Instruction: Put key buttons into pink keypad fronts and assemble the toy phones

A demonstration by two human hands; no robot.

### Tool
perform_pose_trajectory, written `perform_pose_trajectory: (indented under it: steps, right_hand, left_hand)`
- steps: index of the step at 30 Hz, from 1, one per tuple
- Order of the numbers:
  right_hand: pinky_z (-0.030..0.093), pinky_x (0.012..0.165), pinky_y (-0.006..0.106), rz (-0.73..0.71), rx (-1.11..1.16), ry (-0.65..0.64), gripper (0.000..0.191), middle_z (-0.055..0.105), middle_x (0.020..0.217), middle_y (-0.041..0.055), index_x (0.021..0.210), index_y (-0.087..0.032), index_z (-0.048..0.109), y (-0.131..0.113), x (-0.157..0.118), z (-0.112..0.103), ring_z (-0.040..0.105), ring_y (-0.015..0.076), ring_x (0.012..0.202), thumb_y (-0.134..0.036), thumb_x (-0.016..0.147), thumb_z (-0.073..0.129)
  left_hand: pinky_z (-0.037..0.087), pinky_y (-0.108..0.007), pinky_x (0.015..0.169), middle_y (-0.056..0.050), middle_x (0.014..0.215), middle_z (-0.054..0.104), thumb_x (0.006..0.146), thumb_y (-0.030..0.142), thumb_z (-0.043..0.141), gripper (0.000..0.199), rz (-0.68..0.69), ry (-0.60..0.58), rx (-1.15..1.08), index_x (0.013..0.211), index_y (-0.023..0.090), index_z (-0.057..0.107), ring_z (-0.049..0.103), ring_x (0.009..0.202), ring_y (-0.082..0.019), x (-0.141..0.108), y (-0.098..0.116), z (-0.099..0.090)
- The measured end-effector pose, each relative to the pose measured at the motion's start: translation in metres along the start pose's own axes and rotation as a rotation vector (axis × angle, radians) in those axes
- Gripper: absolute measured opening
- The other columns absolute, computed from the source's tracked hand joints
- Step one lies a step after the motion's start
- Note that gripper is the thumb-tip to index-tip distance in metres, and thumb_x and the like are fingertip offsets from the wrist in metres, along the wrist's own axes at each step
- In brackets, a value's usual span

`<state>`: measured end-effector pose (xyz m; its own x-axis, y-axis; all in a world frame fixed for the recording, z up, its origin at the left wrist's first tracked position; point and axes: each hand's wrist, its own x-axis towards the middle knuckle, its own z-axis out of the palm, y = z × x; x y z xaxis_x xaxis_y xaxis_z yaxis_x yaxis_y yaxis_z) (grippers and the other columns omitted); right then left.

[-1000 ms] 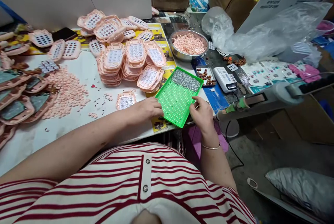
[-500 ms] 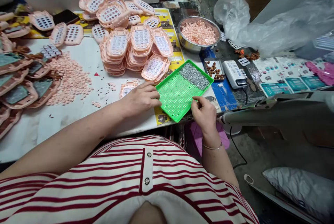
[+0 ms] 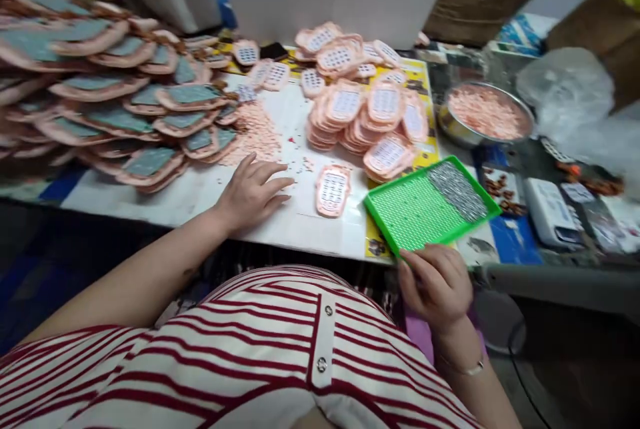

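Note:
My left hand [image 3: 254, 197] is over the white tabletop with its fingers spread and nothing in them. Just beyond it lies a heap of small pink plastic pieces [image 3: 257, 132]. A single pink plastic casing with a keypad panel [image 3: 332, 190] lies flat between my hands. My right hand [image 3: 440, 282] is at the front edge of the green perforated tray [image 3: 405, 209], fingers curled and thumb pressed in; what they hold, if anything, is hidden. Small silvery metal parts [image 3: 457, 192], possibly screws, lie at the tray's far right end.
Stacked pink casings [image 3: 345, 105] stand behind the single one. Many casings with greenish panels [image 3: 150, 162] are piled at left. A metal bowl [image 3: 457, 135] of pink pieces, a small dish of brown parts [image 3: 503, 189] and a white device [image 3: 553, 212] are at right.
My left hand has left the green tray and moved left, fingers now spread. The right hand stays by the tray's front edge, nearer its front corner. The view has turned left.

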<state>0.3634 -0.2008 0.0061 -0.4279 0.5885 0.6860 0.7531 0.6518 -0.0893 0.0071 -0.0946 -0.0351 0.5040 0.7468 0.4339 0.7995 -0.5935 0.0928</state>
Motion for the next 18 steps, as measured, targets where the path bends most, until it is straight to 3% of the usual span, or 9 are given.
perform_pose_trajectory:
  steps: [4, 7, 10, 15, 18]
  right_hand:
    - [0.053, 0.069, 0.034, -0.068, 0.068, 0.017, 0.028, 0.067, 0.079, 0.0059, 0.101, -0.015, 0.065, -0.007, 0.023, 0.019, 0.061, 0.0171, 0.071, 0.0, 0.077, 0.069]
    - [0.053, 0.066, 0.031, -0.15, 0.107, -0.009, 0.026, 0.067, 0.076, 0.0057, 0.1, -0.014, 0.064, -0.022, 0.049, 0.038, 0.06, 0.016, 0.068, -0.001, 0.078, 0.069]
    - [0.052, 0.064, 0.03, -0.2, 0.121, -0.024, 0.024, 0.067, 0.072, 0.0045, 0.1, -0.015, 0.063, -0.034, 0.073, 0.056, 0.059, 0.0151, 0.065, -0.004, 0.079, 0.069]
    - [0.049, 0.059, 0.03, -0.22, 0.122, -0.086, 0.02, 0.068, 0.07, 0.0033, 0.1, -0.019, 0.062, -0.041, 0.097, 0.075, 0.058, 0.0153, 0.06, -0.01, 0.084, 0.066]
    - [0.046, 0.057, 0.03, -0.236, 0.124, -0.118, 0.014, 0.069, 0.07, 0.0034, 0.098, -0.02, 0.063, -0.043, 0.106, 0.084, 0.059, 0.0151, 0.06, -0.013, 0.086, 0.064]
  left_hand:
    - [0.022, -0.055, 0.12, -0.012, 0.133, 0.062, 0.094, 0.034, 0.051, 0.034, -0.298, 0.037, 0.124, 0.121, 0.021, 0.068, 0.055, 0.127, -0.03, -0.01, -0.046, -0.013]
    - [0.013, -0.055, 0.122, -0.016, 0.144, 0.052, 0.093, 0.04, 0.05, 0.049, -0.516, 0.076, 0.194, 0.135, 0.016, 0.058, 0.042, 0.138, -0.035, 0.014, -0.091, -0.035]
    - [0.013, -0.054, 0.119, -0.023, 0.147, 0.047, 0.086, 0.051, 0.056, 0.075, -0.648, -0.024, 0.284, 0.146, 0.008, 0.043, 0.036, 0.141, -0.04, 0.051, -0.133, -0.055]
    - [0.01, -0.053, 0.118, -0.025, 0.133, 0.058, 0.077, 0.061, 0.063, 0.083, -0.65, -0.306, 0.315, 0.137, 0.004, 0.051, 0.044, 0.135, -0.044, 0.088, -0.169, -0.063]
    - [0.009, -0.053, 0.118, -0.025, 0.133, 0.057, 0.076, 0.061, 0.065, 0.087, -0.64, -0.341, 0.294, 0.139, 0.005, 0.048, 0.042, 0.136, -0.044, 0.09, -0.176, -0.059]
